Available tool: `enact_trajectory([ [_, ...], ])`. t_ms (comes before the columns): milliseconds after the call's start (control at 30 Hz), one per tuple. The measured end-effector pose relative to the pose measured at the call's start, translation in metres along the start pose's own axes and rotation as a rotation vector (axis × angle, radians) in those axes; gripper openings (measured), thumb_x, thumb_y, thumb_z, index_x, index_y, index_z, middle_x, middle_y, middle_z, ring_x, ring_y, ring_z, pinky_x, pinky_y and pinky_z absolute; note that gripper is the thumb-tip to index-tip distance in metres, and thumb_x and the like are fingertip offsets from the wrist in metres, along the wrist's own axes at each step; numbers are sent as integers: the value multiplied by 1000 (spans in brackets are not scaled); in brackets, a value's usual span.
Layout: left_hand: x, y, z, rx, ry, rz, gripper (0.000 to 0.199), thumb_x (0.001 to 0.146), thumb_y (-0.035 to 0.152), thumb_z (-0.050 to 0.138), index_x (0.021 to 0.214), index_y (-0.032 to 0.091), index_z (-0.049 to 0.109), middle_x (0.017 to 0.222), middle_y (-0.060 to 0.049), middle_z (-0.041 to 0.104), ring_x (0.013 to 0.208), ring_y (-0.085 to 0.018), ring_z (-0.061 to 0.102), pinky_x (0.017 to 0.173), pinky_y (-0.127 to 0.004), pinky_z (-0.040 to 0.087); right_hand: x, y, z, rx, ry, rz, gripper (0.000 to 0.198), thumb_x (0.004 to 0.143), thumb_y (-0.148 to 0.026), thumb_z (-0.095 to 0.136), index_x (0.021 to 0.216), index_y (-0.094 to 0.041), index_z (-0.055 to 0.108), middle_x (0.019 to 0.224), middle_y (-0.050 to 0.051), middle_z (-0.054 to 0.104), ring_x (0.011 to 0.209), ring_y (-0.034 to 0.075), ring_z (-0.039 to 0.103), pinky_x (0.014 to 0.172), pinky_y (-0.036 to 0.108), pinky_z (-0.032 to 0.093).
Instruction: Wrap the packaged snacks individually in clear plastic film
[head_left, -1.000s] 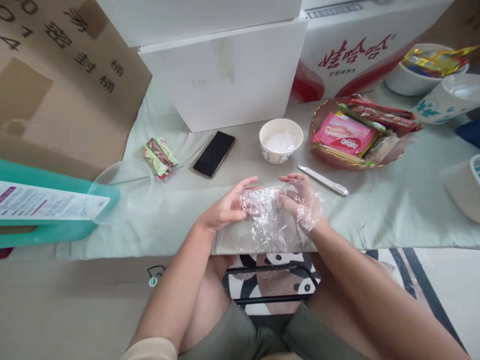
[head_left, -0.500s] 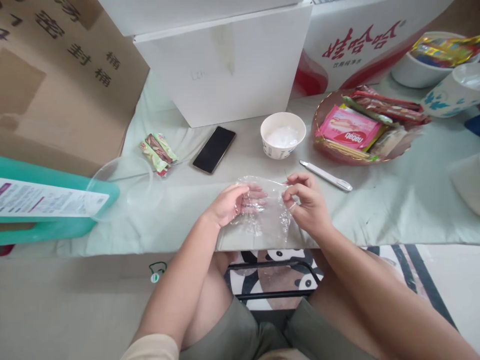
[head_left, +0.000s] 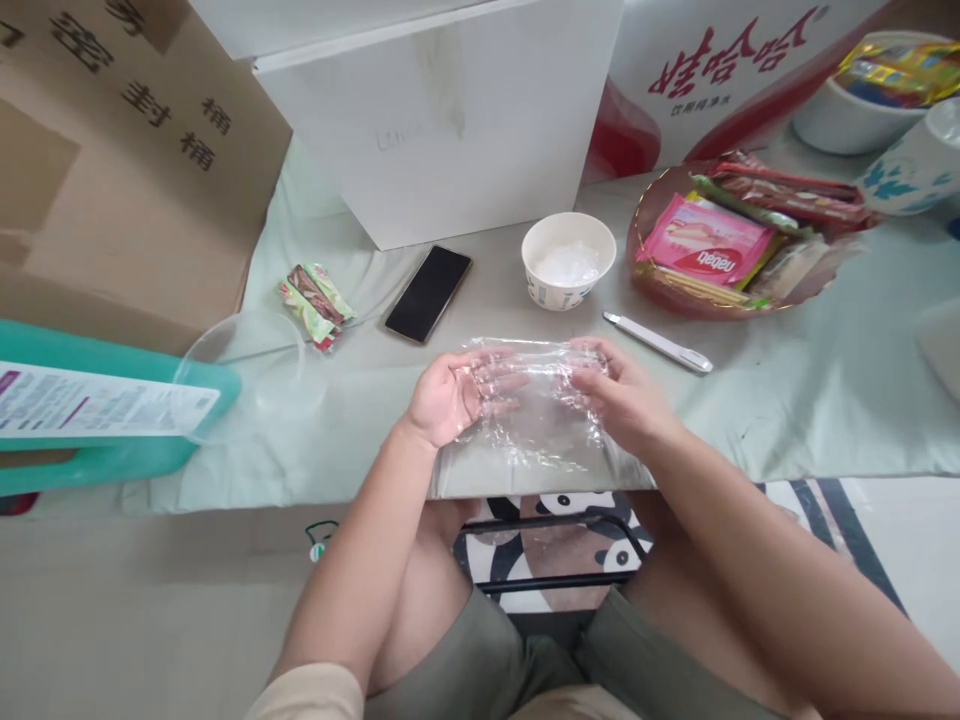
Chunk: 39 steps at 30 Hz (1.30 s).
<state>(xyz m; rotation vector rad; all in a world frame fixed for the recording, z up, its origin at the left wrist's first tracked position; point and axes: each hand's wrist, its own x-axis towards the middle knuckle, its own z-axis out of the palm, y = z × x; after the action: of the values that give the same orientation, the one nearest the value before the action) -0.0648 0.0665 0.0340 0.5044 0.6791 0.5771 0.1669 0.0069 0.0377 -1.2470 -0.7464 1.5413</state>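
A thin sheet of clear plastic film (head_left: 536, 400) is stretched between my two hands above the table's front edge. My left hand (head_left: 446, 398) has its fingers out straight behind or inside the film, which shows over them. On the other side my right hand (head_left: 619, 395) grips the film, thumb in front and fingers partly covered by it. Just beyond the hands stands a white paper bowl (head_left: 534, 268) with crumpled clear plastic in it. Right of the bowl lies a white utility knife (head_left: 660, 343).
A black phone (head_left: 429, 295) and small snack packets (head_left: 315, 305) lie to the left. A clear round tub (head_left: 244, 375) stands by a green jug (head_left: 97, 410). A pink bowl of snacks (head_left: 652, 225) is at right, with white cartons (head_left: 450, 130) behind.
My hands have moved slightly apart and spread the film wider. The right fingers have gone from a pinch at its edge to lying along and under it.
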Motion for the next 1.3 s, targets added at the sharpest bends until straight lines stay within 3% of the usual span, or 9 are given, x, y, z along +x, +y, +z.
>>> enact_trajectory([
  [133, -1, -7, 8, 158, 112, 9, 41, 76, 29, 77, 114, 16, 71, 118, -13, 77, 108, -29, 73, 90, -40, 57, 2, 3, 8, 33, 138, -123, 37, 67, -42, 85, 84, -25, 57, 73, -5, 61, 69, 14, 64, 62, 26, 48],
  [300, -2, -12, 18, 257, 233, 28, 25, 76, 16, 76, 101, 13, 73, 100, -12, 80, 92, -22, 76, 84, -33, 58, 1, 4, 10, 102, 22, -35, 51, 63, -39, 89, 102, -30, 57, 97, -1, 71, 91, 18, 70, 79, 33, 56],
  [467, -3, -6, 14, 322, 233, 81, 29, 78, 23, 71, 106, 14, 73, 73, -4, 75, 68, -16, 72, 63, -25, 56, -4, 4, 6, -170, -109, 78, 35, 73, -47, 78, 86, -22, 58, 72, -1, 68, 63, 15, 64, 60, 28, 51],
  [633, -9, -1, 6, 466, 234, 63, 39, 78, 29, 72, 115, 16, 69, 50, 7, 58, 39, -10, 55, 39, -19, 42, -4, 3, 4, -243, -54, 15, 34, 77, -49, 72, 97, -26, 56, 56, -9, 58, 46, 12, 55, 48, 25, 44],
  [767, -12, 3, 7, 317, 179, 133, 31, 69, 31, 78, 96, 20, 67, 48, 8, 54, 36, -12, 55, 37, -20, 43, -4, 0, 6, -48, 5, -82, 27, 74, -43, 72, 90, -27, 59, 55, -9, 54, 45, 10, 49, 46, 24, 41],
  [933, -8, 7, 7, 263, 117, 164, 24, 63, 38, 72, 67, 15, 69, 61, -1, 64, 50, -13, 61, 49, -25, 53, -4, -4, 0, 28, -46, -74, 17, 70, -41, 67, 71, -25, 60, 58, -2, 56, 51, 14, 51, 52, 30, 46],
  [1067, -1, -1, 3, 504, 273, 298, 30, 70, 45, 69, 64, 15, 69, 69, -5, 68, 62, -13, 63, 56, -23, 51, -3, -1, -8, -185, 11, -147, 41, 83, -61, 56, 65, -23, 59, 71, 4, 62, 67, 18, 58, 63, 33, 47],
  [1167, 5, -7, 0, 665, 380, 423, 15, 64, 26, 76, 72, 17, 66, 69, 0, 66, 62, -11, 61, 58, -22, 49, -2, 2, -6, -247, 125, -167, 32, 74, -50, 74, 78, -24, 56, 73, -1, 60, 68, 16, 56, 63, 29, 44],
  [1300, 12, -9, -3, 662, 433, 595, 22, 66, 22, 72, 86, 20, 63, 85, -2, 68, 72, -14, 66, 66, -26, 53, -2, 1, 1, -98, 108, -38, 49, 61, -38, 82, 97, -27, 51, 73, -6, 58, 60, 13, 52, 56, 26, 40],
])
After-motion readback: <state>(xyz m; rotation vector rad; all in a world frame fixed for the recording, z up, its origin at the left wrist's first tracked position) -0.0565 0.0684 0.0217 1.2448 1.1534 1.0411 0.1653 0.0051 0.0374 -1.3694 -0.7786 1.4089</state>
